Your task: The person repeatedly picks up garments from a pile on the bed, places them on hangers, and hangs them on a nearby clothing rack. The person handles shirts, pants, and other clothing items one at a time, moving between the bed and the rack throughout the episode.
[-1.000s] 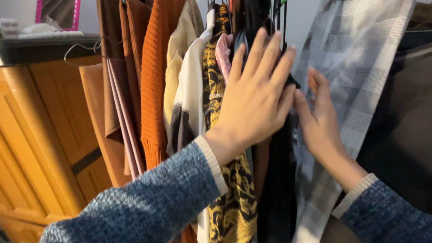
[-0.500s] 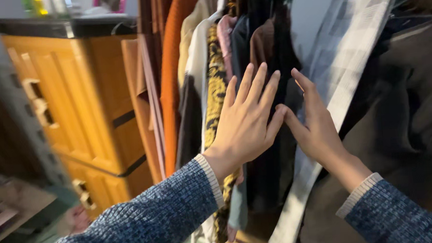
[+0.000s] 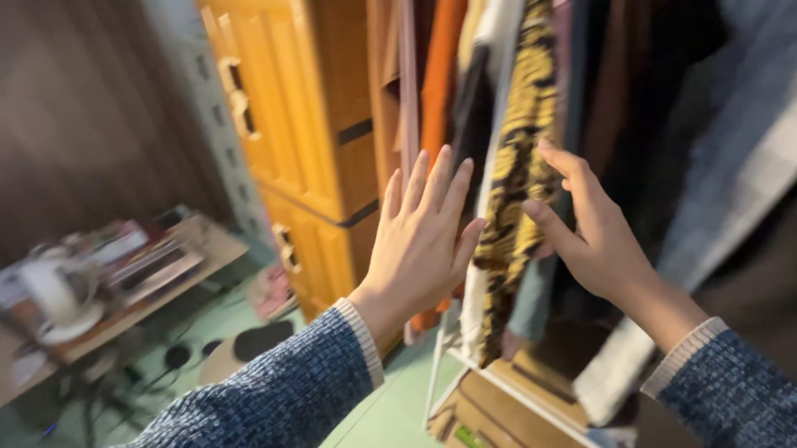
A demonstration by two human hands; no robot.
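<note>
Several garments hang side by side on a rack. My left hand (image 3: pixel 425 236) is flat and open, fingers spread, in front of the orange garment (image 3: pixel 441 76) and a dark one beside it. My right hand (image 3: pixel 590 228) is open too, its fingers resting against the yellow and black patterned garment (image 3: pixel 527 154). Neither hand holds anything. A grey checked garment (image 3: pixel 757 132) hangs to the right of my right hand. Both forearms are in blue knitted sleeves. The picture is blurred by motion.
An orange wooden cabinet (image 3: pixel 298 120) stands left of the rack. A low wooden table (image 3: pixel 182 263) at the left carries a white kettle (image 3: pixel 57 292) and books. The rack's white frame (image 3: pixel 507 391) stands on a green floor, with boxes (image 3: pixel 518 418) under the clothes.
The view has swung down and left, bringing the table and floor into sight. Both hands stay open against the hanging clothes, the left now lower by the orange garment.
</note>
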